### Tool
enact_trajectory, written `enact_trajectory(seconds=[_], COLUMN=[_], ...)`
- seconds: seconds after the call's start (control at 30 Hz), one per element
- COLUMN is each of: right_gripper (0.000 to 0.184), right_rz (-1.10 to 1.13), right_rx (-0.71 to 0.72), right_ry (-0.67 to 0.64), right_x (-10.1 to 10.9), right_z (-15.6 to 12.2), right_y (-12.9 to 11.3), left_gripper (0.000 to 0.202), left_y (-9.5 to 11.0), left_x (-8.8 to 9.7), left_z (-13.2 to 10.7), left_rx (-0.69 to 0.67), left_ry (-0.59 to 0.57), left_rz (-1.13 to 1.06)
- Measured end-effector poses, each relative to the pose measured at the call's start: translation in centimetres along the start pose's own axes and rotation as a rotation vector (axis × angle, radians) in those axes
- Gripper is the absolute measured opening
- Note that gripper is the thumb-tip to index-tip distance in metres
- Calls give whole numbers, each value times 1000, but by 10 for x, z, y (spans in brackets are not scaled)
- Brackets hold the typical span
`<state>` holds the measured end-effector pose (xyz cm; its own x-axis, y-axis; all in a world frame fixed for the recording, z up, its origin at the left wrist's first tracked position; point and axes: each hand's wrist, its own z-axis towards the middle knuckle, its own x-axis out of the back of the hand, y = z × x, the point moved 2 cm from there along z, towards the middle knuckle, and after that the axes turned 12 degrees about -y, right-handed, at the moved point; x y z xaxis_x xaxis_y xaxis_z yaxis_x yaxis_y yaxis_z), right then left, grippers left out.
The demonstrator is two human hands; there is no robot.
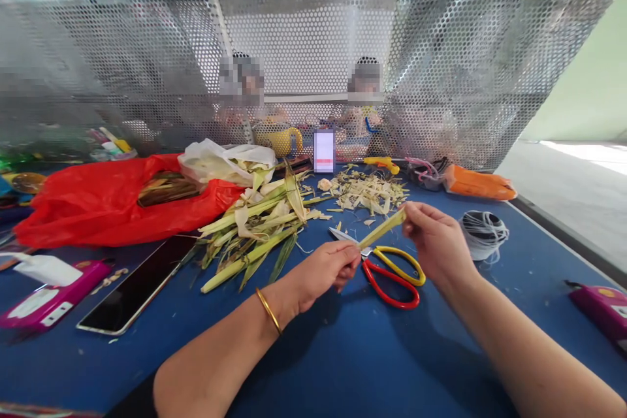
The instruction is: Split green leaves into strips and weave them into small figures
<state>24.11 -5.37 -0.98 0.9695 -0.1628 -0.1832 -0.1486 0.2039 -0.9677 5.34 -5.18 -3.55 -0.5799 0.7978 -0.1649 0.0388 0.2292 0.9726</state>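
Observation:
A strip of corn husk (385,228) is stretched between my two hands above the blue table. Its lower left end is pinched in my left hand (326,271), which has a gold bangle at the wrist. My right hand (437,241) grips the upper right end with closed fingers. Just under the strip lies a pair of scissors (392,283) with one red and one yellow handle, blades pointing up and left. Behind my left hand is a heap of corn husks (264,225). Husk scraps (369,189) are scattered farther back.
On the left are a red plastic bag (98,209), a white bag (230,160), a black phone (142,287) and a purple power strip (63,307). A string spool (482,235) and an orange packet (480,183) stand right. A perforated metal screen (308,46) borders the back; people sit behind it.

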Motion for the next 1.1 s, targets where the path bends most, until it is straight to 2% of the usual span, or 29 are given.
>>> enact_trajectory(seconds=[0.03,0.07,0.17,0.2,0.23,0.27,0.3,0.37,0.47,0.53,0.63,0.73,0.9,1.1], right_gripper=[26,26,22,20,19,18,16,15,16,20,26,33,34,32], right_rz=[-15,-38,-147,-195,-254,-326,-416,-634,-991,-1240,-1525,-1598,-1592,-1616], right_rx=[48,98,227,253,268,278,289,355,578,772,1084,1269,1310,1285], right_ry=[47,84,136,143,141,129,106,40,-117,-246,-484,-627,-666,-699], right_x=[6,10,15,13,10,5,0,-11,-26,-33,-39,-41,-44,-48], right_z=[4,6,7,5,1,-4,-9,-21,-36,-42,-47,-48,-52,-62], right_y=[-4,-8,-17,-17,-17,-16,-14,-8,0,5,9,10,14,13], left_gripper=[32,31,15,15,17,18,23,34,35,27,22,25,20,19], left_y=[-1,0,9,12,14,16,15,10,1,-2,-7,-10,-10,4], left_x=[5,10,19,18,16,12,8,-3,-18,-22,-19,-15,-11,2], left_z=[1,1,-6,-9,-11,-11,-10,-5,5,9,12,11,8,4], left_rx=[-9,-45,-299,-385,-441,-452,-414,-265,-216,-222,-118,-31,-1,-64], left_ry=[61,172,663,781,835,817,736,496,183,107,195,284,376,375], left_rz=[65,166,488,544,552,512,431,135,-434,-686,-875,-848,-814,-739])
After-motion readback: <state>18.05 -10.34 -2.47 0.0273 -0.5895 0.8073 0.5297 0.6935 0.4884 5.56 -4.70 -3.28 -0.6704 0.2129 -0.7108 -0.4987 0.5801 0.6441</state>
